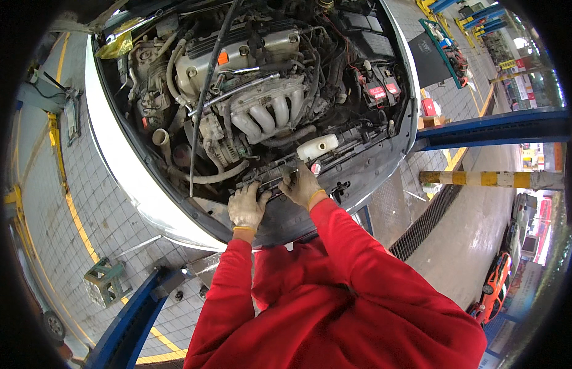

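Note:
Both hands wear pale work gloves and reach over the front edge of a car's open engine bay. My left hand (246,206) rests at the dark radiator support (275,182), its thumb apart from the fingers and nothing visible in it. To its right, my right hand (303,187) has its fingers curled down at the same support; whatever they grip is hidden. Just beyond the right hand are a white plastic reservoir (318,147) and a small red-and-white cap (315,168). A grey hose (219,178) runs beyond my left hand.
A thin prop rod (207,98) rises across the engine (261,111). Long ratchet wrenches (236,92) lie on it. The battery (377,86) sits at the right. Blue lift arms (495,128) flank the car, and a metal step stool (105,281) stands at left.

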{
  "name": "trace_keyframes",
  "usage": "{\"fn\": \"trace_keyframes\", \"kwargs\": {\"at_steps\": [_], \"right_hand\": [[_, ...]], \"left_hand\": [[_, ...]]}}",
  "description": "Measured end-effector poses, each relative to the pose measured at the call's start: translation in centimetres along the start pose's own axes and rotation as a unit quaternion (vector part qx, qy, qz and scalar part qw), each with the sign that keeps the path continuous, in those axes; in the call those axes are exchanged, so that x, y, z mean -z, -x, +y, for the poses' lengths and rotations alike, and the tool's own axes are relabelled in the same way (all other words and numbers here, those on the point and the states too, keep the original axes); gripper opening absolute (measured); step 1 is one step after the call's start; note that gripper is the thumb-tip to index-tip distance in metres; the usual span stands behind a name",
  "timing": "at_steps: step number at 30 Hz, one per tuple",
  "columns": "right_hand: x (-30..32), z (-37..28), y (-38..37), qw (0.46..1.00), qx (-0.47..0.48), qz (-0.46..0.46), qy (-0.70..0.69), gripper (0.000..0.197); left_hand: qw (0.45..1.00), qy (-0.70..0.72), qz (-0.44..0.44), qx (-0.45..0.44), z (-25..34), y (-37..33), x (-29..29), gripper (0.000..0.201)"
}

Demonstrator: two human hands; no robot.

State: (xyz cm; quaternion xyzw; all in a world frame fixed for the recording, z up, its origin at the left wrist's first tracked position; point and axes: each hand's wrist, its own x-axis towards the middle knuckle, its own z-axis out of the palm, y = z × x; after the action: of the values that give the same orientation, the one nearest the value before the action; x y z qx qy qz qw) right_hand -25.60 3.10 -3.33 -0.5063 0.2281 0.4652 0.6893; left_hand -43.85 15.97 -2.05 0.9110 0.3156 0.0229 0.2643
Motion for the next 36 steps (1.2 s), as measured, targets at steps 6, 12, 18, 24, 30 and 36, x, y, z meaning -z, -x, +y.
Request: {"fn": "trace_keyframes", "kwargs": {"at_steps": [6, 12, 18, 24, 30, 36], "right_hand": [[-2.2, 0.6, 1.2, 0.981, -0.068, 0.140, -0.118, 0.035], [-5.9, 1.7, 3.4, 0.971, -0.003, 0.219, -0.099, 0.035], [-6.8, 2.2, 4.9, 0.978, 0.029, 0.206, -0.017, 0.036], [-4.9, 1.0, 5.1, 0.995, 0.026, 0.092, 0.006, 0.036], [-4.1, 1.5, 4.2, 0.999, 0.017, 0.049, -0.017, 0.040], [-2.7, -1.8, 3.2, 0.992, 0.022, -0.051, -0.110, 0.036]], "left_hand": [[1.000, 0.013, 0.012, -0.003, -0.1, 0.0, 0.0, 0.050], [1.000, -0.002, -0.014, 0.006, -0.3, -0.2, -0.4, 0.052], [1.000, -0.007, -0.018, 0.002, -0.3, -0.1, -0.3, 0.052], [0.999, -0.024, -0.028, 0.005, 0.0, 0.0, -0.4, 0.058], [0.995, -0.026, -0.092, -0.010, 1.8, -2.3, 0.4, 0.064], [0.996, 0.018, -0.086, -0.023, 6.8, -6.9, 1.2, 0.045]]}}
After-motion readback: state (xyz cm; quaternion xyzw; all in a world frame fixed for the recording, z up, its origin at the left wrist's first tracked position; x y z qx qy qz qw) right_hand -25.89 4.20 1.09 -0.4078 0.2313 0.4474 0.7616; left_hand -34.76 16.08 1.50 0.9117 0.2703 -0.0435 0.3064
